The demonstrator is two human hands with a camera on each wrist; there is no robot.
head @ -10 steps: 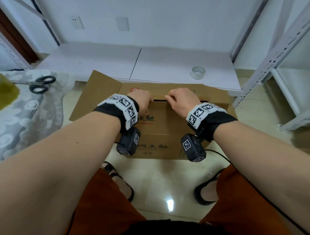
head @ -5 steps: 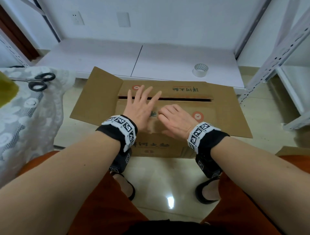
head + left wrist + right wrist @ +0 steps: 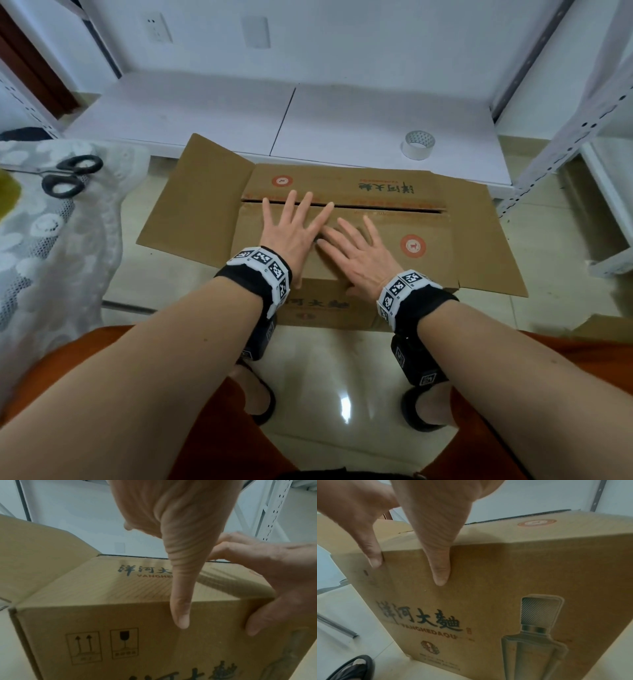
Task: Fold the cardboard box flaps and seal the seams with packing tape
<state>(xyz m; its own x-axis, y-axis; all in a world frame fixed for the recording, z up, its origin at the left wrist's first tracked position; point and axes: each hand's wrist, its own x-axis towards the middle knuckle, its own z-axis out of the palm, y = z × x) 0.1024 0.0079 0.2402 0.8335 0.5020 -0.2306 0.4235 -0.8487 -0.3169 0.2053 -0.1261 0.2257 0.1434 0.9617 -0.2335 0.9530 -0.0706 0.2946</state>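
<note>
A brown cardboard box stands on the floor in front of me. Its far flap and near flap are folded down, with a narrow dark seam between them. The two side flaps lie spread outward. My left hand lies flat on the near flap, fingers spread, fingertips at the seam. My right hand lies flat beside it, touching it. In the wrist views each thumb hangs over the box's front edge. A roll of packing tape sits on the white platform beyond the box.
Black-handled scissors lie on a white lace cloth at the left. A low white platform runs behind the box. White metal shelving stands at the right. My feet in black sandals rest on the glossy tiled floor.
One second ago both hands were curled at the flap edges along the seam. They have since flattened out and slid back onto the near flap, which now lies folded down.
</note>
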